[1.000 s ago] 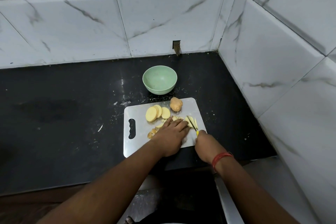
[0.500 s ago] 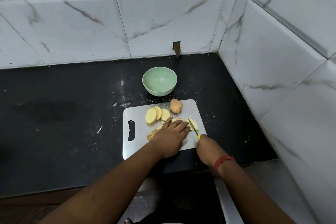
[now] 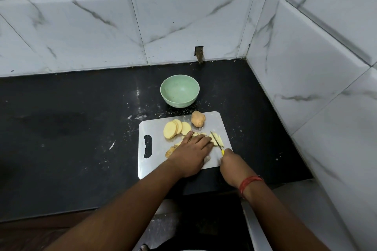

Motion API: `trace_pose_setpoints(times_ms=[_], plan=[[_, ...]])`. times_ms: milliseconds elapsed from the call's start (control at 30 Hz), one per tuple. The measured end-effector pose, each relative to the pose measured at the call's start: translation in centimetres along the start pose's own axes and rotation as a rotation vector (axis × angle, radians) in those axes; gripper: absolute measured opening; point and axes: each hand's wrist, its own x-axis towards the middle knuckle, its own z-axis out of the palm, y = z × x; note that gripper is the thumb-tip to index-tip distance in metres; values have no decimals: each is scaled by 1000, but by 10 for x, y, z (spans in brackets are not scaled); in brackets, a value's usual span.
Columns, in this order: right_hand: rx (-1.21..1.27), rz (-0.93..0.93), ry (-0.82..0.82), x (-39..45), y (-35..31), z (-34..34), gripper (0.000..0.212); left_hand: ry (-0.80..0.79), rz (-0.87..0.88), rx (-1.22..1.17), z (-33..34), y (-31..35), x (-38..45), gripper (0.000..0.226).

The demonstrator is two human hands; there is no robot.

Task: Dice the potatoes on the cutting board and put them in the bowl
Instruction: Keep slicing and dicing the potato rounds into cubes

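1. The black counter (image 3: 61,128) carries everything; the steel cutting board (image 3: 155,128) lies at its centre, with a slotted handle at 9 o'clock.
2. The green bowl (image 3: 179,90) stands at 12 o'clock of the board, just beyond its far edge, with nothing visible inside.
3. My left hand (image 3: 191,152) lies flat, fingers straight and close together, pressing the potato slice being cut (image 3: 212,139) at the board's 3 o'clock side.
4. My right hand (image 3: 232,164) is curled round the yellow-handled knife (image 3: 216,140); the blade points toward 11 o'clock, running beside my left fingertips.
5. A whole potato (image 3: 197,118) sits at the board's 1 o'clock corner; the round slices (image 3: 176,128) overlap just left of it; the peel scraps (image 3: 170,152) lie at 9 o'clock of my left hand.
6. Judgement: to cut well, I should tuck my left fingertips back from the edge, keep the strokes evenly spaced, then turn the strips crosswise for cubes.
7. No brand, label or writing is legible anywhere.
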Motion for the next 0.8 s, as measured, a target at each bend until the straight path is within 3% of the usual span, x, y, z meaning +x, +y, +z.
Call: trace_pose_setpoints(times_ms=[800], plan=[[-39, 6, -65, 6, 0, -3, 26, -68, 8, 28, -9, 1, 8, 51]])
